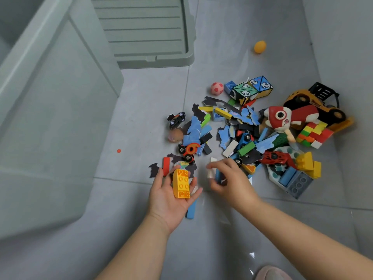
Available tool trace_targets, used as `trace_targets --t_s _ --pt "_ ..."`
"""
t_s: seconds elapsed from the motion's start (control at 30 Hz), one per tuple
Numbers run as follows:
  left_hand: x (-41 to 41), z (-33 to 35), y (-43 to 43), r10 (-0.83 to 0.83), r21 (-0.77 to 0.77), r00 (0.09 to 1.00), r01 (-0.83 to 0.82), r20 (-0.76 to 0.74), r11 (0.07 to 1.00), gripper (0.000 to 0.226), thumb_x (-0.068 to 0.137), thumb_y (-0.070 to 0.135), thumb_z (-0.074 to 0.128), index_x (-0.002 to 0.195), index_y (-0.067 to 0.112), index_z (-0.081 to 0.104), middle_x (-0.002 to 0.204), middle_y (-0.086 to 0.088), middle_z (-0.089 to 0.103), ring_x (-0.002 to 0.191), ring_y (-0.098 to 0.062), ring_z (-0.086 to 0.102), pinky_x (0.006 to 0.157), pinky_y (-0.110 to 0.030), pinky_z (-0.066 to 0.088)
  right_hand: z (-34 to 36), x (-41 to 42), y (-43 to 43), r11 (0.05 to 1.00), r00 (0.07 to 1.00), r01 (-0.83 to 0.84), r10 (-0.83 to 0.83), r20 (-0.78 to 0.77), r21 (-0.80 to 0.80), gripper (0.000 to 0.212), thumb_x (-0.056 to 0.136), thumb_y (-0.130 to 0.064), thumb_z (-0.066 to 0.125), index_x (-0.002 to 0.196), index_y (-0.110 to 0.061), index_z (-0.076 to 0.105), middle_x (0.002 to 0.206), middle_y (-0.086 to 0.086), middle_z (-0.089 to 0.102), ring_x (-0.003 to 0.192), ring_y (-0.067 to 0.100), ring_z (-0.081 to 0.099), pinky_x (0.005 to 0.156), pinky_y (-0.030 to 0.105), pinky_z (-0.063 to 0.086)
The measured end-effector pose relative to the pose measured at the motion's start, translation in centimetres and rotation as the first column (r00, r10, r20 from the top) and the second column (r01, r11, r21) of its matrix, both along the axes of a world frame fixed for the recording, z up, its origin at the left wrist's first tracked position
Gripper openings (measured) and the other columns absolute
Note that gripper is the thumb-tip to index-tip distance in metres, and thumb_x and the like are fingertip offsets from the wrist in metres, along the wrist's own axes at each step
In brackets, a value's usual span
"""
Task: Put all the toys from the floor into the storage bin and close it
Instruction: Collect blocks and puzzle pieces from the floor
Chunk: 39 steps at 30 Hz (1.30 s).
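Clear-up in progress: your left hand [169, 197] lies palm up and loosely cupped, a yellow brick [181, 183] resting on it as on a tray, likely so several pieces can go in one trip; your right hand [232, 178], blurred, curls thumb and fingers round a white block [211, 173] just beside a blue block [218, 175] at the near edge of the toy pile [246, 148]; a plush fish [280, 118] and a yellow truck [314, 106] lie on its far side; an orange ball [260, 46] sits well apart; the storage bin [50, 118] stands open at your left, its lid [145, 27] flat on the floor beyond it, clear of the opening while you load.
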<state>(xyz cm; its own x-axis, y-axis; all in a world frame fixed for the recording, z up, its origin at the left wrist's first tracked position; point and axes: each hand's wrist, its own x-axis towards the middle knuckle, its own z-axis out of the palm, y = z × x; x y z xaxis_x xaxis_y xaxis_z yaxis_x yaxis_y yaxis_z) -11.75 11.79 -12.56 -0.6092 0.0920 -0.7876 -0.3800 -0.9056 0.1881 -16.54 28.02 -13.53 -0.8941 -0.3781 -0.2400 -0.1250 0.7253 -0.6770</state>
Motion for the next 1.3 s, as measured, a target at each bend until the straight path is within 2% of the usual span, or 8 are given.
trace_targets --t_s 0.1,0.2,0.4,0.5,0.67,0.93,1.07,1.3 --pt "-0.2 0.1 0.3 -0.028 0.037 0.999 0.030 -0.041 0.999 0.054 0.088 0.058 0.040 0.123 0.022 0.059 0.114 -0.013 0.067 0.101 -0.031 0.064 0.083 -0.044 0.050 3.3 2.6 -2.3 0.973 0.997 -0.073 0.080 0.024 -0.220 0.033 0.082 -0.017 0.065 0.110 -0.033 0.059 0.104 -0.005 0.045 0.084 0.005 0.051 0.078 0.015 0.045" --pt "-0.5 0.4 0.5 -0.063 0.062 0.996 0.067 -0.062 0.996 0.049 0.086 0.061 0.043 0.102 0.024 0.070 0.095 -0.009 0.071 0.079 -0.026 0.071 0.066 -0.037 0.057 4.8 4.1 -4.1 0.972 0.985 -0.128 0.148 0.090 -0.196 0.052 0.083 -0.023 0.067 0.129 -0.036 0.046 0.116 -0.009 0.039 0.094 0.004 0.049 0.087 0.020 0.045" --pt "-0.5 0.4 0.3 0.007 0.042 0.995 -0.003 -0.103 0.999 0.041 0.091 0.050 0.044 0.101 0.020 0.070 0.096 -0.012 0.070 0.083 -0.028 0.068 0.074 -0.040 0.058 3.8 3.4 -2.7 0.924 0.984 0.171 -0.178 0.012 -0.342 0.024 0.089 -0.028 0.056 0.098 -0.045 0.041 0.101 -0.019 0.042 0.087 0.003 0.052 0.070 0.019 0.052" --pt "-0.1 0.1 -0.7 0.114 0.071 0.989 -0.107 -0.099 0.992 0.043 0.093 0.041 0.042 0.091 0.014 0.075 0.090 -0.012 0.069 0.072 -0.023 0.068 0.068 -0.037 0.059 1.8 3.5 -1.6 0.978 0.984 0.180 -0.180 0.008 -0.107 0.016 0.091 -0.029 0.052 0.104 -0.034 0.043 0.101 -0.017 0.041 0.083 0.004 0.051 0.070 0.023 0.049" --pt "0.4 -0.4 -2.1 0.189 0.010 0.978 -0.189 -0.089 0.982 0.034 0.093 0.032 0.046 0.090 0.013 0.074 0.089 -0.009 0.070 0.067 -0.021 0.069 0.069 -0.034 0.059 -0.9 5.8 -3.8 0.906 0.957 -0.286 0.251 0.148 0.313 0.075 0.080 -0.052 0.060 0.138 -0.019 0.026 0.140 0.001 0.027 0.121 0.019 0.042 0.090 0.030 0.046" --pt "0.7 -0.5 -3.0 0.225 -0.060 0.974 -0.225 -0.010 0.972 0.033 0.096 0.032 0.045 0.085 0.014 0.070 0.078 -0.011 0.068 0.071 -0.021 0.063 0.060 -0.035 0.059 -1.7 4.5 -3.6 0.988 0.997 0.005 -0.016 0.072 0.153 0.050 0.088 -0.010 0.050 0.134 -0.014 0.030 0.133 0.006 0.039 0.114 0.022 0.047 0.091 0.025 0.039" --pt "0.8 -0.4 -3.1 0.231 -0.069 0.973 -0.232 -0.014 0.970 0.032 0.097 0.033 0.042 0.091 0.014 0.067 0.074 -0.011 0.071 0.070 -0.021 0.066 0.064 -0.037 0.060 -1.4 3.4 -3.4 0.975 0.969 -0.220 0.223 -0.103 0.039 0.053 0.084 -0.005 0.052 0.127 -0.025 0.029 0.130 0.007 0.048 0.109 0.025 0.050 0.087 0.034 0.047" --pt "0.4 0.5 -3.5 0.292 -0.032 0.955 -0.294 -0.048 0.955 0.036 0.098 0.035 0.037 0.093 0.016 0.066 0.075 -0.012 0.072 0.061 -0.022 0.069 0.060 -0.037 0.060 -4.9 1.8 -4.6 0.816 0.763 -0.517 0.577 -0.292 0.259 0.035 0.075 -0.012 0.061 0.110 -0.018 0.059 0.104 0.000 0.064 0.085 0.017 0.056 0.067 0.024 0.054"
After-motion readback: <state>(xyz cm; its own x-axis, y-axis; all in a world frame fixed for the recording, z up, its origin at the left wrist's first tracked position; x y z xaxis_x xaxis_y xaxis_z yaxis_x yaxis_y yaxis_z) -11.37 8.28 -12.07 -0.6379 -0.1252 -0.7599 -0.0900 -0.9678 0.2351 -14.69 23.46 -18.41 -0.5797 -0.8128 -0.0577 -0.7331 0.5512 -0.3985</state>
